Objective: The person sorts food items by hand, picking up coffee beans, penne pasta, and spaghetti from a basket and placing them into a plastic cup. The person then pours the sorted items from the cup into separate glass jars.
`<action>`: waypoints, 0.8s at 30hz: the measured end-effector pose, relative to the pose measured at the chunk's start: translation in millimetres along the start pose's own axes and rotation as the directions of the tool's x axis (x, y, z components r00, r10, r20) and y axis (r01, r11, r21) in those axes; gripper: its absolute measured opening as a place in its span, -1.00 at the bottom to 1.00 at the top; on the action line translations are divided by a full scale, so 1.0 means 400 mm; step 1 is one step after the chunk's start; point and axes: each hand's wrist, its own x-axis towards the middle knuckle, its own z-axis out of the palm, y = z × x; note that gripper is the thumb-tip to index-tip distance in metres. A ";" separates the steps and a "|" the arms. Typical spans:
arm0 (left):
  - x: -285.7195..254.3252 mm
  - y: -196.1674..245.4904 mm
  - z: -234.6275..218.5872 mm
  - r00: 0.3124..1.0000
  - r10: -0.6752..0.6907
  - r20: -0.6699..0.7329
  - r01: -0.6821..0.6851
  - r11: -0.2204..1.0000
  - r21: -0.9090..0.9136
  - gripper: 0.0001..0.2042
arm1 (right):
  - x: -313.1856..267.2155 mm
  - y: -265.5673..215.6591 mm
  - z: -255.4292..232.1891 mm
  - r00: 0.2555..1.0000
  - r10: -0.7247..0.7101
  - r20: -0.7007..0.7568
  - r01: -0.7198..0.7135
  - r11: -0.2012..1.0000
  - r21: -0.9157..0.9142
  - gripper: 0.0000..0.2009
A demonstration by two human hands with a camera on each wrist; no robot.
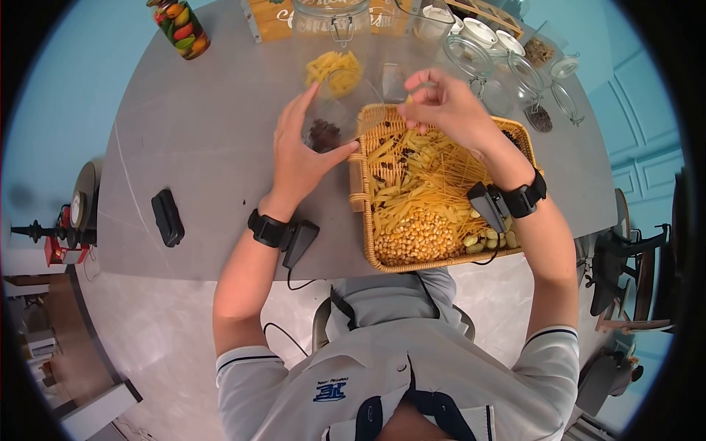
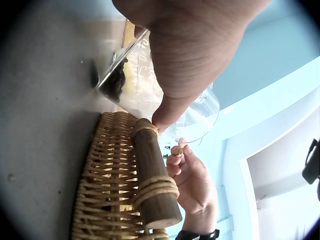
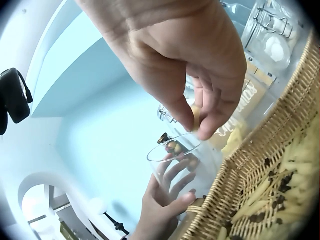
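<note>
My left hand (image 1: 298, 151) is curled round a clear glass jar (image 3: 202, 172) beside the basket's left handle. Dark beans (image 1: 323, 135) lie at the bottom of this jar. Between thumb and fingertips, my right hand (image 1: 448, 110) pinches a small yellow piece (image 3: 195, 118), close by the jar's open rim in the right wrist view; its exact kind I cannot tell. Below the right hand is a wicker basket (image 1: 366, 239) holding penne, thin spaghetti (image 1: 460, 158), corn kernels (image 1: 415, 237), pale nuts in shells (image 1: 489, 239) and scattered dark beans.
Behind the left hand stands a clip-top jar (image 1: 331, 29) with yellow penne (image 1: 334, 70) in it. Several glass jars with opened lids (image 1: 471, 55) crowd the back right. A jar of colourful vegetables (image 1: 182, 29) is at the back left; a black case (image 1: 168, 217) lies nearer.
</note>
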 end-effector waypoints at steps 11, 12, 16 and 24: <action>0.001 0.001 0.000 1.000 -0.004 0.006 0.004 1.000 0.000 -0.09 | -0.018 0.081 0.001 0.963 0.119 0.241 -0.030 0.938 -0.346 -0.85; 0.001 0.001 0.000 1.000 -0.003 0.007 0.003 1.000 0.000 -0.09 | -0.023 0.087 0.000 0.974 0.050 0.219 0.056 0.891 -0.450 -0.85; 0.002 0.001 0.001 1.000 0.003 0.006 -0.003 1.000 -0.001 -0.09 | -0.036 0.135 0.011 0.963 -0.164 0.215 0.268 0.676 -0.687 -0.80; 0.001 0.003 0.000 1.000 -0.002 0.010 0.002 1.000 0.001 -0.09 | -0.055 0.106 0.052 0.975 -0.085 0.205 0.213 0.620 -0.755 -0.71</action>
